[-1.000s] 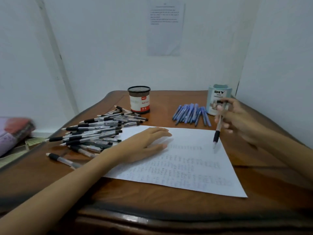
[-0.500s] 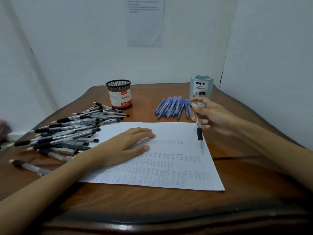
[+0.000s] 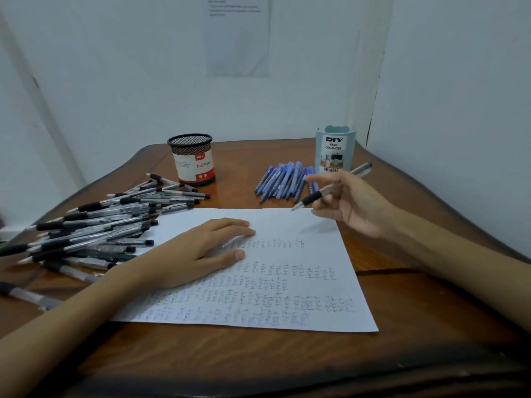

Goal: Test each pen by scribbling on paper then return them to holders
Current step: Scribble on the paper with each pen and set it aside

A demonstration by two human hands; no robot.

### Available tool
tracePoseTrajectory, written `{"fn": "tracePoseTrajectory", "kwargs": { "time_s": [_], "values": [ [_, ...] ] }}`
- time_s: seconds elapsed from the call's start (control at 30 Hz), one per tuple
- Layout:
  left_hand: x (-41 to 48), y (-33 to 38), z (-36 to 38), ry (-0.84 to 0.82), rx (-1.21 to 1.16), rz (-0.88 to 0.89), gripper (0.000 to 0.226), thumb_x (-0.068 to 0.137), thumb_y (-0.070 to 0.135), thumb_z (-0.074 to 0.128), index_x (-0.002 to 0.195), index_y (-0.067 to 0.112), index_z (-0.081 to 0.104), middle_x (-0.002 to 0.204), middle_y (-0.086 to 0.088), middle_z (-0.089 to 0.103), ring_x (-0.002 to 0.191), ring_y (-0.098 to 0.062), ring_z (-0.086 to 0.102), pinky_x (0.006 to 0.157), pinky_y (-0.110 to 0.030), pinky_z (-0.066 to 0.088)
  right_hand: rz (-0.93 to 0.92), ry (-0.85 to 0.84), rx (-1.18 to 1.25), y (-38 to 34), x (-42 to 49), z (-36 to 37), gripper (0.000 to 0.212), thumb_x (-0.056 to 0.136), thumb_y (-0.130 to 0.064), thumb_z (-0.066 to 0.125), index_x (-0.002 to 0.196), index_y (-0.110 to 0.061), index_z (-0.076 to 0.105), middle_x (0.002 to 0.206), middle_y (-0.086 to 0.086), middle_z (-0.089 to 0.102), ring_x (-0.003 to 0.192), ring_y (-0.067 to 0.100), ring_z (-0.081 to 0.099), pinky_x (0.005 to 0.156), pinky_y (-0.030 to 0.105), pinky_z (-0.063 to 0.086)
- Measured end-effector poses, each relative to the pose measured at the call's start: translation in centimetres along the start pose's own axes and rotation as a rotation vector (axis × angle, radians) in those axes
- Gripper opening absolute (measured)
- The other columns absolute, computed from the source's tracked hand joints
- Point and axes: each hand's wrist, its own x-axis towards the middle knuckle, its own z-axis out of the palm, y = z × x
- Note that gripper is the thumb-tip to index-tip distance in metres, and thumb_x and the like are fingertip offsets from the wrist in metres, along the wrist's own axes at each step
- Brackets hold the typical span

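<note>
A white sheet of paper (image 3: 301,282) covered with small scribbles lies on the wooden table. My left hand (image 3: 201,251) rests flat on it, fingers straight. My right hand (image 3: 353,202) holds a clear pen with a black grip (image 3: 314,199) above the paper's far right corner, its tip pointing down and left. A heap of black-grip pens (image 3: 106,222) lies at the left. Several blue pens (image 3: 283,180) lie at the back. A black mesh holder with a red and white label (image 3: 192,159) and a pale blue desk organizer (image 3: 334,150) stand at the back.
The table (image 3: 416,311) sits in a corner between white walls. A printed sheet (image 3: 237,35) hangs on the back wall. One black-grip pen (image 3: 26,294) lies apart near the left front edge. The table's dark front rim (image 3: 258,377) runs along the bottom.
My right hand has turned the pen from hanging almost upright to slanting, tip now down-left, other end up toward the organizer. My left hand stays on the paper. The camera view shifted.
</note>
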Motion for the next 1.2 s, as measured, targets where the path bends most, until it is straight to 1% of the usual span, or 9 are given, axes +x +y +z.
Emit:
{"fn": "tracePoseTrajectory", "kwargs": {
  "time_s": [0.1, 0.17, 0.27, 0.37, 0.5, 0.7, 0.9, 1.07, 1.2],
  "values": [
    [0.0, 0.0, 0.0, 0.001, 0.005, 0.002, 0.059, 0.081, 0.073, 0.022, 0.136, 0.051, 0.029, 0.143, 0.032, 0.025, 0.128, 0.017, 0.022, 0.1, -0.005, 0.019, 0.099, -0.139, -0.135, 0.2, -0.1, 0.0, 0.041, 0.1, -0.029, 0.033, 0.108, -0.007, 0.066, 0.092, 0.015, 0.071, 0.076, 0.027, 0.072, 0.052, 0.024, 0.057],
    [0.0, 0.1, 0.0, -0.001, 0.012, 0.004, 0.059, 0.081, 0.073, 0.021, 0.135, 0.052, 0.028, 0.142, 0.033, 0.024, 0.127, 0.018, 0.021, 0.099, -0.002, 0.018, 0.124, -0.172, -0.221, 0.4, -0.1, 0.2, 0.039, 0.098, -0.032, 0.037, 0.105, -0.007, 0.067, 0.097, 0.015, 0.072, 0.076, 0.026, 0.072, 0.05, 0.024, 0.056],
    [-0.1, 0.1, -0.1, 0.001, 0.013, 0.007, 0.059, 0.081, 0.073, 0.021, 0.136, 0.051, 0.029, 0.142, 0.034, 0.025, 0.127, 0.019, 0.021, 0.097, 0.001, 0.018, -0.004, -0.117, -0.431, 1.1, -0.2, 0.6, 0.024, 0.079, -0.033, 0.061, 0.081, -0.009, 0.063, 0.068, 0.005, 0.068, 0.053, 0.013, 0.063, 0.041, 0.018, 0.047],
    [-0.1, 0.1, -0.1, -0.003, 0.007, -0.004, 0.062, 0.08, 0.073, 0.021, 0.137, 0.05, 0.03, 0.143, 0.032, 0.025, 0.127, 0.017, 0.022, 0.099, -0.003, 0.019, -0.136, -0.059, -0.562, 1.6, -0.4, 0.9, 0.034, 0.076, -0.034, 0.065, 0.062, -0.01, 0.046, 0.045, -0.002, 0.043, 0.038, 0.009, 0.037, 0.035, 0.015, 0.031],
    [0.0, 0.2, -0.1, -0.008, 0.006, -0.008, 0.063, 0.08, 0.074, 0.021, 0.137, 0.05, 0.029, 0.144, 0.031, 0.025, 0.127, 0.018, 0.022, 0.099, -0.004, 0.019, -0.186, -0.04, -0.661, 1.7, -0.6, 1.2, 0.039, 0.088, -0.033, 0.058, 0.059, -0.01, 0.044, 0.044, 0.0, 0.04, 0.036, 0.007, 0.036, 0.037, 0.014, 0.031],
    [0.1, 0.1, -0.1, -0.003, 0.01, -0.002, 0.061, 0.08, 0.073, 0.021, 0.136, 0.05, 0.03, 0.143, 0.03, 0.027, 0.126, 0.018, 0.021, 0.094, 0.001, 0.018, -0.275, -0.012, -0.783, 2.4, -0.2, 1.4, 0.042, 0.088, -0.007, 0.061, 0.052, -0.01, 0.041, 0.046, 0.003, 0.038, 0.036, 0.003, 0.038, 0.04, 0.013, 0.035],
    [0.1, -0.1, -0.1, 0.001, 0.009, 0.002, 0.06, 0.081, 0.072, 0.023, 0.136, 0.048, 0.032, 0.143, 0.029, 0.028, 0.125, 0.018, 0.022, 0.094, 0.001, 0.018, -0.264, -0.03, -0.776, 2.5, -0.1, 1.2, 0.039, 0.088, -0.009, 0.062, 0.054, -0.009, 0.042, 0.043, 0.001, 0.04, 0.034, 0.004, 0.038, 0.039, 0.013, 0.034],
    [0.1, 0.1, -0.1, 0.008, 0.01, 0.0, 0.064, 0.08, 0.072, 0.022, 0.137, 0.046, 0.033, 0.144, 0.027, 0.029, 0.127, 0.014, 0.024, 0.097, -0.003, 0.018, -0.282, -0.012, -0.766, 2.7, 0.1, 1.2, 0.043, 0.084, 0.006, 0.056, 0.049, -0.01, 0.038, 0.042, -0.002, 0.031, 0.037, 0.003, 0.034, 0.04, 0.014, 0.032],
    [0.1, 0.0, -0.1, 0.006, 0.007, -0.002, 0.063, 0.081, 0.072, 0.023, 0.137, 0.045, 0.034, 0.144, 0.025, 0.03, 0.127, 0.013, 0.025, 0.099, -0.007, 0.02, -0.257, -0.042, -0.743, 2.6, -0.2, 1.1, 0.041, 0.088, 0.001, 0.057, 0.053, -0.009, 0.038, 0.039, -0.003, 0.035, 0.032, 0.004, 0.035, 0.036, 0.013, 0.031]
  ]
}}
